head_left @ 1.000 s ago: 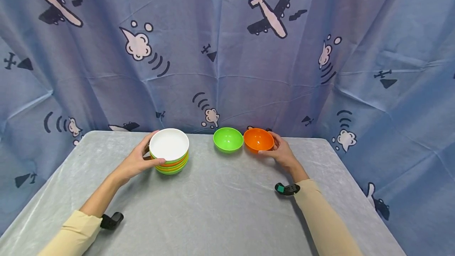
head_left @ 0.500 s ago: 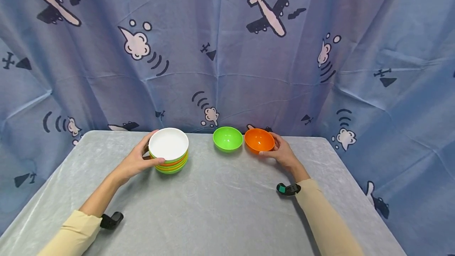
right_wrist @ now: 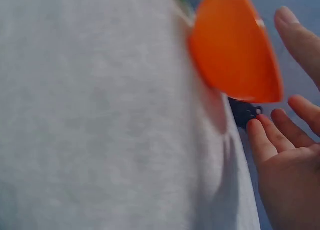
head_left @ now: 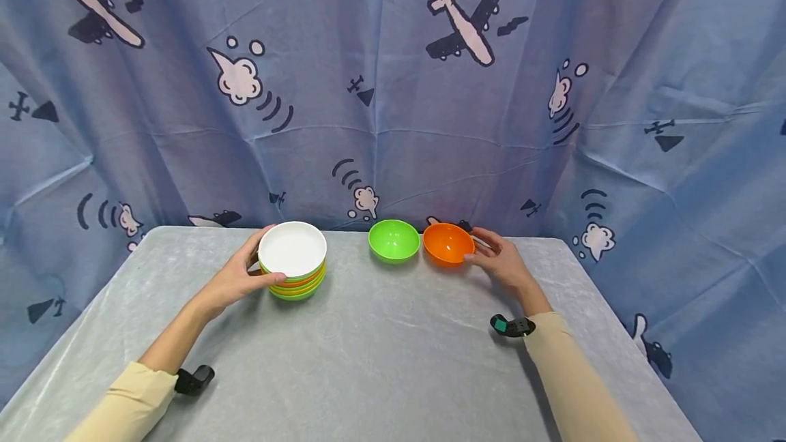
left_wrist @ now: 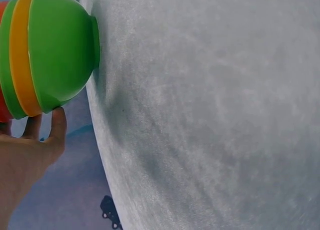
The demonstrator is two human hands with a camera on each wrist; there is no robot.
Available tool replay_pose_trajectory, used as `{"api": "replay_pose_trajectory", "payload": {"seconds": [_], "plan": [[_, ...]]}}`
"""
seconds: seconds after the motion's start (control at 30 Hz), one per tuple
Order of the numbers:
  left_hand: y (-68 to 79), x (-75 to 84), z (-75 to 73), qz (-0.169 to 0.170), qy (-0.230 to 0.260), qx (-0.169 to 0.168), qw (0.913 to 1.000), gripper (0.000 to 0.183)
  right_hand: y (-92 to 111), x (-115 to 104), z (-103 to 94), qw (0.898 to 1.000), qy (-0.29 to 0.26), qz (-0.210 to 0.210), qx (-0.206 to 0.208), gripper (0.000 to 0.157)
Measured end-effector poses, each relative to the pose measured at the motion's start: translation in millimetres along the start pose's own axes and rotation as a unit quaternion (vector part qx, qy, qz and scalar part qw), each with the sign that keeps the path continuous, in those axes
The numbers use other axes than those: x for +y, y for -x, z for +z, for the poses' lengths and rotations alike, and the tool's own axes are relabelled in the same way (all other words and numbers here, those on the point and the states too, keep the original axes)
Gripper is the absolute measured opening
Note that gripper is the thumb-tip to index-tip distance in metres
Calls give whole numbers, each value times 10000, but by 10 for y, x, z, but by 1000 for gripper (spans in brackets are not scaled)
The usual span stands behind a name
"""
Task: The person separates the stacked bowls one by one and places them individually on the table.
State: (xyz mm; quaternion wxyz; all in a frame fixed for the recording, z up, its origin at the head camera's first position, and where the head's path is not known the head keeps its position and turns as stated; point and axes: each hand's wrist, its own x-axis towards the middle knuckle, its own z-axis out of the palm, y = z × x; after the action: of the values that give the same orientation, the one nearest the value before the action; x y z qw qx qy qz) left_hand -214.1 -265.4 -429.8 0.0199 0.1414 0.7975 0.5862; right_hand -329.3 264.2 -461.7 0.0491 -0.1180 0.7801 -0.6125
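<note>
From left to right, we see the left hand point(head_left: 232, 282) gripping a stack of bowls point(head_left: 311, 283), thumb on the near side and fingers round the far side. The stack stands upright at the table's far left, nested in green, yellow and orange layers; the top bowl point(head_left: 292, 249) shows us its white inside right to the bottom. Near the middle of the far edge sits a green bowl point(head_left: 394, 242), and just beside it an orange bowl point(head_left: 448, 244); whether their rims touch, we cannot tell. We see the glossy insides of both. At the orange bowl's right is the right hand point(head_left: 506, 268), fingers spread, a gap between them and the bowl in the right wrist view. Around these, we have a grey table point(head_left: 381, 360) and, close behind the bowls, a blue curtain point(head_left: 393, 87) printed with planes.
</note>
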Motion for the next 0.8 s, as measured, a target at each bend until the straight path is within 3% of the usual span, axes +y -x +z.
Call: {"api": "replay_pose_trajectory", "payload": {"seconds": [0.33, 0.53, 0.8], "plan": [[11, -4, 4, 113, 145, -10, 9998, 98, 86, -113, -27, 9923, -527, -477, 1019, 56], [0, -12, 10, 96, 163, -30, 9998, 100, 118, -175, 53, 9874, -929, -597, 1136, 49], [1, 3, 17, 46, 128, -51, 9999, 100, 147, -260, 218, 9926, -564, -633, 864, 48]]}}
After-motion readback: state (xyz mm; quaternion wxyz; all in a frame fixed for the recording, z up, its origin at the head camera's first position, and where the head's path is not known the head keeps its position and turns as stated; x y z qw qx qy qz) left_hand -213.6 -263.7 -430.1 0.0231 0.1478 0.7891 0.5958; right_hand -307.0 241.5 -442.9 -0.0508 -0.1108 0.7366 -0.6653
